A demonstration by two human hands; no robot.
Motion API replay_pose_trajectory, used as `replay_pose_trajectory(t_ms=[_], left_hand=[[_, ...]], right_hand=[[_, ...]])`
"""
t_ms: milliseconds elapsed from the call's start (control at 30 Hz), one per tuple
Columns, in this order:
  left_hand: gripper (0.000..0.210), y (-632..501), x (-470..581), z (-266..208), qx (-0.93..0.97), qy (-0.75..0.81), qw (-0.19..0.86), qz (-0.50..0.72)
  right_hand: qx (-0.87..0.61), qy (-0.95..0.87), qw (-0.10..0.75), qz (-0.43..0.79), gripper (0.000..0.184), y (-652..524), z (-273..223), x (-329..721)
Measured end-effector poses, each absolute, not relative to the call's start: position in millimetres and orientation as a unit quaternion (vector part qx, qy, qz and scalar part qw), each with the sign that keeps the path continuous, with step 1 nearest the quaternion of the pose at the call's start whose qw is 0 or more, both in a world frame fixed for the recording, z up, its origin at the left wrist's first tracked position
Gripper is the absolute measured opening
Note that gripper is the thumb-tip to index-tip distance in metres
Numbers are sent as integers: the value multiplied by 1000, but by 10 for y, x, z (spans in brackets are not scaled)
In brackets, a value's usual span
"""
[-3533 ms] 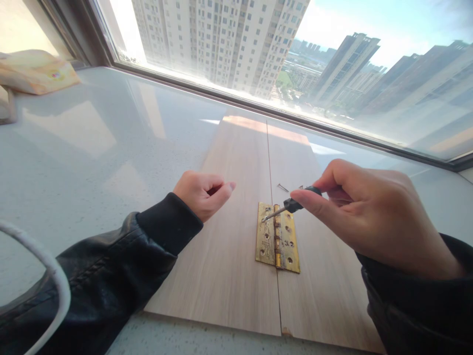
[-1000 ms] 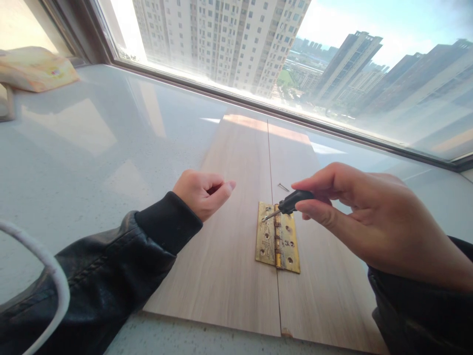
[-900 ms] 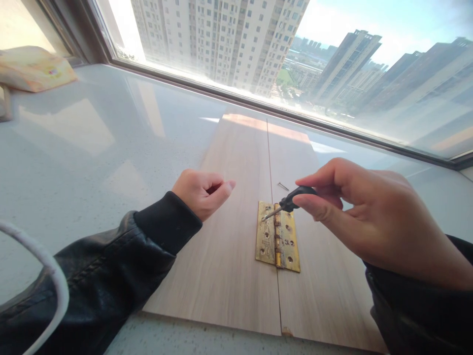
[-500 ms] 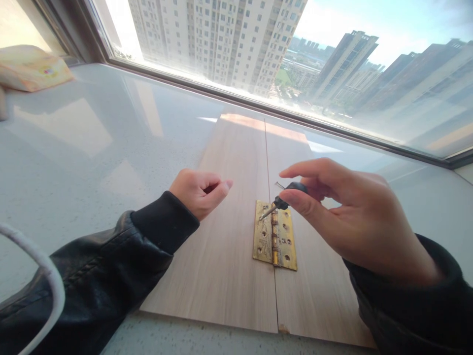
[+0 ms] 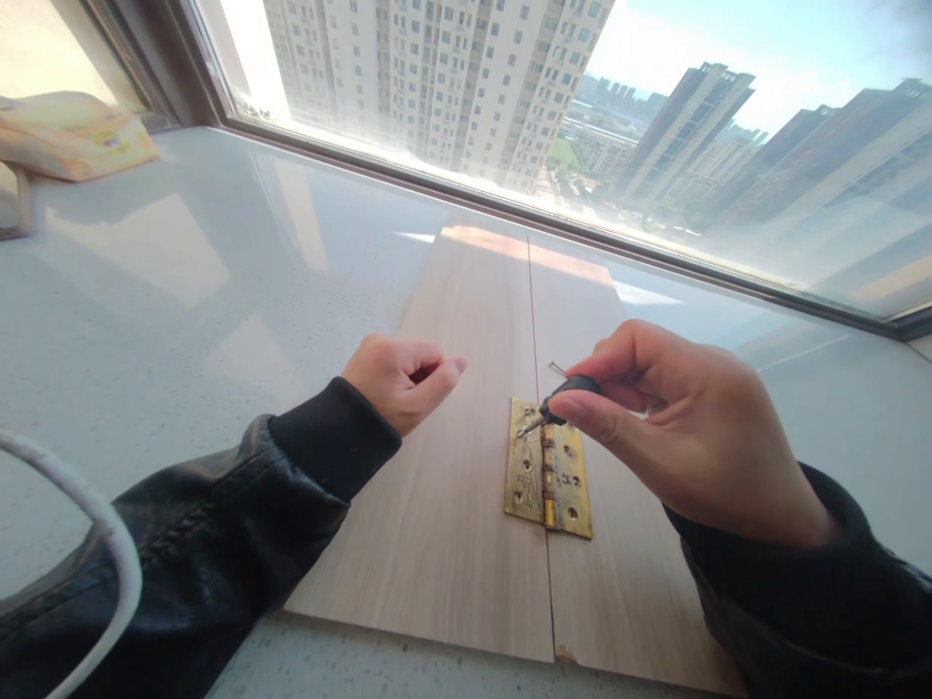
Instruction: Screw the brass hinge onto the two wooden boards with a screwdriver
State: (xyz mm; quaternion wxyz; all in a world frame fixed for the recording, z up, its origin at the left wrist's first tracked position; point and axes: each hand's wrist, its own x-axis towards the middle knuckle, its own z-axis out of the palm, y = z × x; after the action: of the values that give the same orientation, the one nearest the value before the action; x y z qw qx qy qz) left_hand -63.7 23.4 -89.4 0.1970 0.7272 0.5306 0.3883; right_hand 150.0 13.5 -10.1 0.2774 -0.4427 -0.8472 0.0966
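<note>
My right hand (image 5: 670, 417) pinches the dark handle of a short screwdriver (image 5: 572, 393) between thumb and fingers. Its metal tip slants down to the upper left hole of a brass hinge (image 5: 549, 485). That hinge lies opened flat across the seam between two pale wooden boards (image 5: 437, 544). Just beyond the handle a small screw (image 5: 556, 367) shows, partly hidden by the fingertips. My left hand (image 5: 404, 379) is closed above the left board, to the left of the hinge; the inside of its curled fingers is hidden.
The boards rest on a white speckled counter (image 5: 182, 349) below a large window. A yellowish pack (image 5: 80, 136) sits at the far left corner. A white cable (image 5: 120, 553) curves past my left sleeve.
My right index finger, lifted off the handle before, has come down onto it, so the grip has closed. The left hand keeps its pose; the whole view has shifted slightly.
</note>
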Motion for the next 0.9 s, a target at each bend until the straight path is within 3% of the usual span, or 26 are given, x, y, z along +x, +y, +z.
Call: replay_pose_trajectory(t_ms=[133,333,567,800,900], left_hand=[[44,235,-634,-900,728,530,190,390],[43,245,-636,-897,732,526,190,389],[44,243,-645,-900,734,522,187,393],[44,246,-644,-915,735,522,187,391],[44,244,-639,-910,734,524,188,390]], right_hand=[[-477,-827,296,27,21,74,-92,1458],[-389,-879,225,158,16,104,17,1570],[-438,-863,206,147,17,178,40,1661],[-472,-847,243,-28,26,148,-69,1557],[-453,-859,238,2,18,121,-55,1554]])
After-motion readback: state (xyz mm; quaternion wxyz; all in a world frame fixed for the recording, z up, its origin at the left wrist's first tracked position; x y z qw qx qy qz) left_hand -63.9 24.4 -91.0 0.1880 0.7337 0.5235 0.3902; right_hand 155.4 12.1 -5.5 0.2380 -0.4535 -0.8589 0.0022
